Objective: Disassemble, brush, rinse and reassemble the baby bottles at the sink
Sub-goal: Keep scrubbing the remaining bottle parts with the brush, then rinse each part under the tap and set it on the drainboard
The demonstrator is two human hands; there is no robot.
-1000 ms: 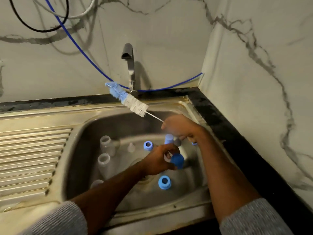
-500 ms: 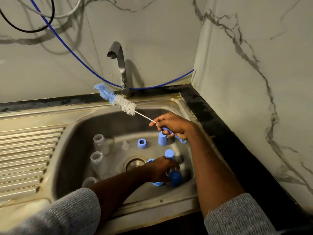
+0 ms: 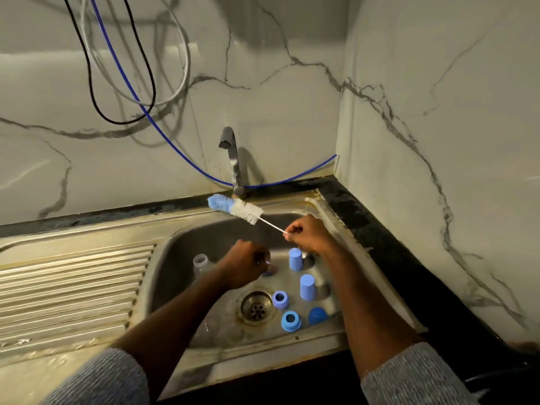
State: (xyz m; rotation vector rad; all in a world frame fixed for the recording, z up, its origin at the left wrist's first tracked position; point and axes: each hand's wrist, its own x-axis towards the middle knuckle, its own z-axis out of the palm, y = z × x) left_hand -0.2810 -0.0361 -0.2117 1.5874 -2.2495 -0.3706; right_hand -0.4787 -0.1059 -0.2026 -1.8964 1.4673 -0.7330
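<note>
My right hand (image 3: 306,233) grips the thin wire handle of the bottle brush (image 3: 236,209), whose white and blue head points up-left over the sink's back rim. My left hand (image 3: 245,264) is low at the back of the sink basin (image 3: 175,258), fingers curled on a blue screw ring (image 3: 270,270) that is blurred and mostly hidden. A clear bottle (image 3: 201,263) stands just left of that hand. Two light blue caps (image 3: 295,259) (image 3: 307,287) stand upright. Two more blue rings (image 3: 280,299) (image 3: 290,320) and a dark blue dome cap (image 3: 318,315) lie near the drain (image 3: 256,308).
The tap (image 3: 230,159) rises behind the basin with no water running. A ribbed draining board (image 3: 73,282) lies to the left. A black counter strip (image 3: 365,223) and marble walls close off the right side. Cables hang on the back wall.
My left hand left the dark blue dome cap at the basin's front right and moved to the blue ring at the back. My right hand still holds the brush. The camera tilted up.
</note>
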